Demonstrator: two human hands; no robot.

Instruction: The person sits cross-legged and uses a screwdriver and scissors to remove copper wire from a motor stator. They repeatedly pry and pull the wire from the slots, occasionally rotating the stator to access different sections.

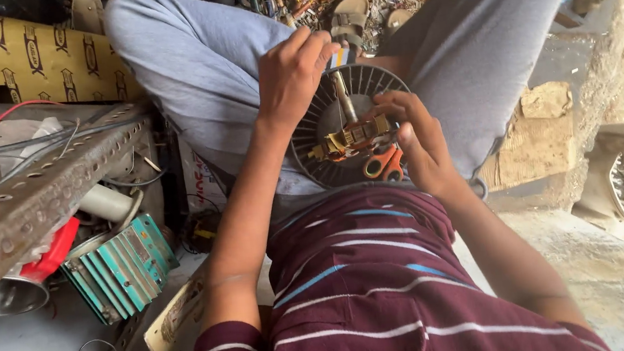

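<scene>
A round dark motor housing with radial fins (326, 126) rests in my lap between my grey-trousered legs. My left hand (292, 75) is closed around the handle of a screwdriver (344, 92) that points down into the housing. My right hand (415, 143) grips a small brass-coloured part (351, 139) lying across the housing's middle. Orange-handled scissors or pliers (384, 165) lie at the housing's lower edge, partly hidden by my right hand.
A rusty perforated metal angle bar (37, 201) runs along the left, with wires behind it. Below it sit a teal finned block (121, 266), a red container (52, 255) and a white tube. Scrap parts and sandals lie beyond my knees. Broken concrete is at right.
</scene>
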